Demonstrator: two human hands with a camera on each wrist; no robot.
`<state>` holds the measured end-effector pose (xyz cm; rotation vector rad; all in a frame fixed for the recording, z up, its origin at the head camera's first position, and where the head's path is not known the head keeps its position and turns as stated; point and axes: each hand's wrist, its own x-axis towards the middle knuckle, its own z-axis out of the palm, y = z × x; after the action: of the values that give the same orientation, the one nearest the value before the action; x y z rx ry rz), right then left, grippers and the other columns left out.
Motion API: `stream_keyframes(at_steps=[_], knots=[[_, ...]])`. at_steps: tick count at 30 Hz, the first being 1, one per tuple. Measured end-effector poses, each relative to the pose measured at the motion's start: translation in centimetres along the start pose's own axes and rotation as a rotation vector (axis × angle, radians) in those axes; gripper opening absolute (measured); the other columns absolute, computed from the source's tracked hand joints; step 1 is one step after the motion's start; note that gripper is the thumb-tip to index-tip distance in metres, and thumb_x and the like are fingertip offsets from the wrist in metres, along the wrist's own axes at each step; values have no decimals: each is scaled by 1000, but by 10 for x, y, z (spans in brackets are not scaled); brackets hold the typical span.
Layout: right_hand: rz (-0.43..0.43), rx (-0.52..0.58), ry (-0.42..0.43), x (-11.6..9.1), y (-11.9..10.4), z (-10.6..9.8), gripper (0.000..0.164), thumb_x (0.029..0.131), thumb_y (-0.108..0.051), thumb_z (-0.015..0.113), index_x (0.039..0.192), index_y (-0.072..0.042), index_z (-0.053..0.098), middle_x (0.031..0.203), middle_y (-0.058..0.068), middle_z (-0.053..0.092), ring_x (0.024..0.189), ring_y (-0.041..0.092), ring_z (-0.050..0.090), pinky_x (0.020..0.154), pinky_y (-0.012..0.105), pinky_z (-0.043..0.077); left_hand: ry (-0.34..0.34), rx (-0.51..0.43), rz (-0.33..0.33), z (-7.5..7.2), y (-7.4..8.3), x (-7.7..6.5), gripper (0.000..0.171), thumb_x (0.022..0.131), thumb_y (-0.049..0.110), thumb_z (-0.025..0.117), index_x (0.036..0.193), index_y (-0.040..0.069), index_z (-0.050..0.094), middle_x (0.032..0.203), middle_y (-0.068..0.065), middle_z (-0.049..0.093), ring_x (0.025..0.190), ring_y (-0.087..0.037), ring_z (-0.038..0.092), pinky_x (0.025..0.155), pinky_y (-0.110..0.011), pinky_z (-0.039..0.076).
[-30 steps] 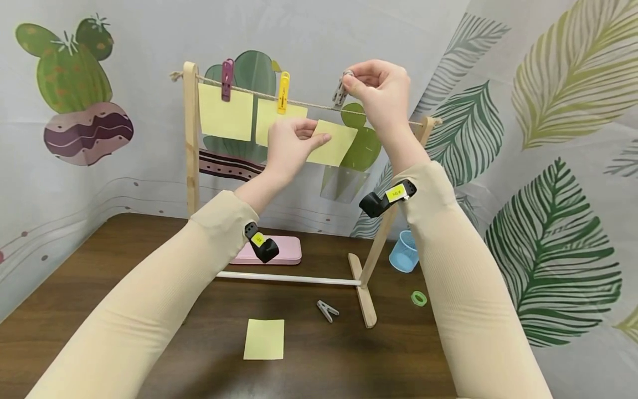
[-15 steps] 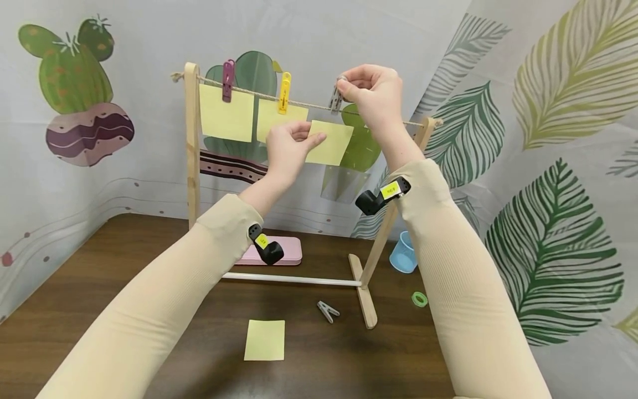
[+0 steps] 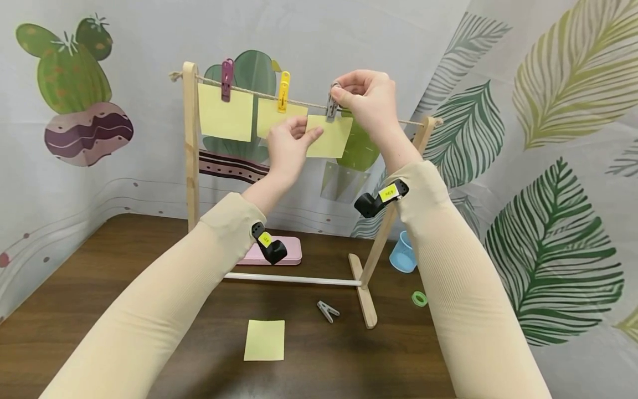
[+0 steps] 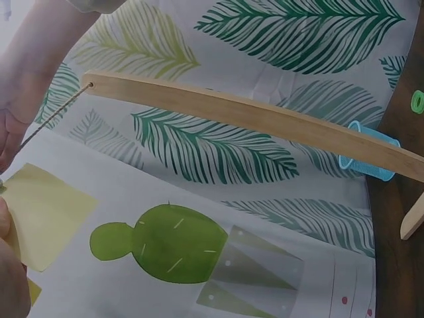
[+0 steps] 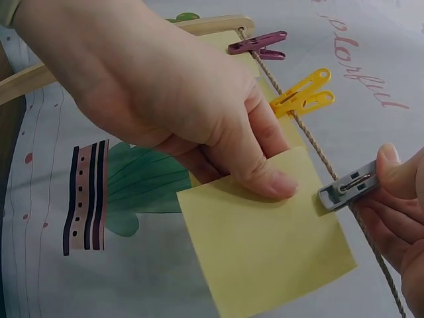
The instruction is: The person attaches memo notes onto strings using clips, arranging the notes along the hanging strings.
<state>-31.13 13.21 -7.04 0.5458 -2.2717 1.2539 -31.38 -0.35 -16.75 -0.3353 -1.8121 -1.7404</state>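
Observation:
Between thumb and fingers, my left hand [image 3: 289, 147] pinches the left edge of a yellow sticky note [image 3: 330, 138]. Above it my right hand [image 3: 372, 105] pinches a grey clothespin [image 3: 332, 104] at its handle end. In the right wrist view the grey clothespin [image 5: 347, 187] straddles the rope [image 5: 374, 242], its tip overlapping the note's top edge. To the left, a purple clothespin [image 3: 227, 80] and a yellow clothespin [image 3: 283, 92] each hold a note on the line. The middle note is partly hidden behind my left hand.
A wooden stand with a left post [image 3: 191, 138] carries the rope; a white bar [image 3: 294, 279] joins its base. On the table [image 3: 209, 354] are a loose note [image 3: 265, 340], a grey clothespin [image 3: 328, 311], a pink case [image 3: 286, 250], a blue basket [image 3: 404, 254] and a green ring [image 3: 419, 299].
My right hand has moved down and left, bringing the grey clothespin onto the rope at the note's top edge. My left hand has raised the note slightly and straightened it.

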Motion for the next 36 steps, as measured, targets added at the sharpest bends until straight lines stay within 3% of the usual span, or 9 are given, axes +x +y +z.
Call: stream_keyframes(at_steps=[6, 14, 27, 36], knots=[[-8, -111, -58, -1, 1, -1, 24, 91, -21, 69, 109, -5, 72, 90, -3, 73, 87, 5, 66, 80, 20, 49, -5, -32, -13, 2, -1, 1, 33, 86, 15, 75, 110, -7, 68, 111, -20, 71, 101, -25, 69, 87, -25, 54], [15, -161, -120, -1, 1, -3, 31, 93, -22, 67, 119, -5, 69, 112, 10, 73, 98, 11, 67, 88, 22, 51, -20, -40, -23, 1, -2, 1, 34, 86, 15, 75, 111, -6, 67, 112, -20, 71, 104, -25, 69, 88, -25, 54], [3, -139, -165, -2, 3, -5, 35, 93, -23, 67, 124, -6, 67, 121, 12, 69, 109, 15, 67, 92, 24, 51, -31, -42, -34, -1, -1, 2, 36, 87, 15, 75, 114, -6, 67, 114, -20, 70, 106, -25, 69, 89, -24, 54], [-4, -127, -151, -3, 6, -7, 42, 93, -26, 67, 132, -11, 62, 123, 13, 68, 115, 18, 65, 96, 26, 50, -80, -29, -43, -5, -2, -1, 39, 87, 17, 75, 117, -6, 66, 116, -20, 70, 108, -26, 67, 91, -27, 53]])
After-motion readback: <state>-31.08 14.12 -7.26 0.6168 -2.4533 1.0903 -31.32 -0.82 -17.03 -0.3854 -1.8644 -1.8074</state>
